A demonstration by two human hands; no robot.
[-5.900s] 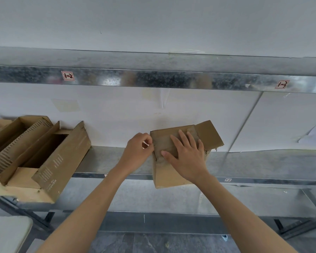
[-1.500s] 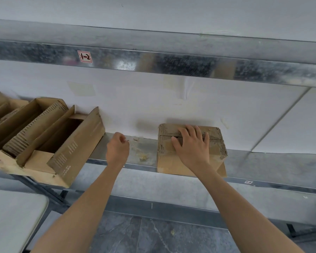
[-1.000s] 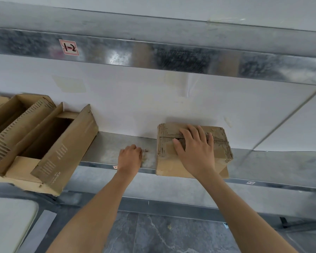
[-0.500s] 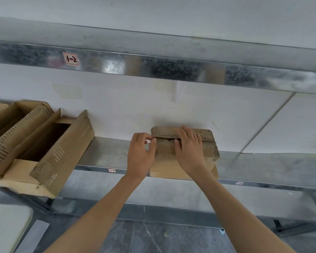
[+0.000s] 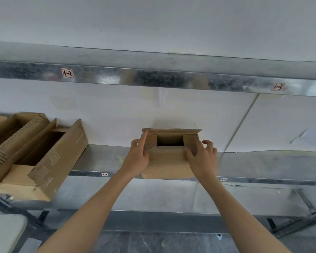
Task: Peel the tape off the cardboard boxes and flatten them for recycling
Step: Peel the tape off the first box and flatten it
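While hands (image 5: 137,159) (image 5: 202,158) grip its ends, the open box (image 5: 167,162) runs along the shelf (image 5: 102,157).

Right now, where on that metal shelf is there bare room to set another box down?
Bare grey metal shelf lies between the large open cardboard boxes and the small brown cardboard box, and again right of that box. Crowded: the left end, and around the small box, where the left hand and right hand grip its flaps.

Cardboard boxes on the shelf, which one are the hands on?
The small brown cardboard box, held between left hand and right hand; the long brown cardboard boxes lie apart at left, untouched.
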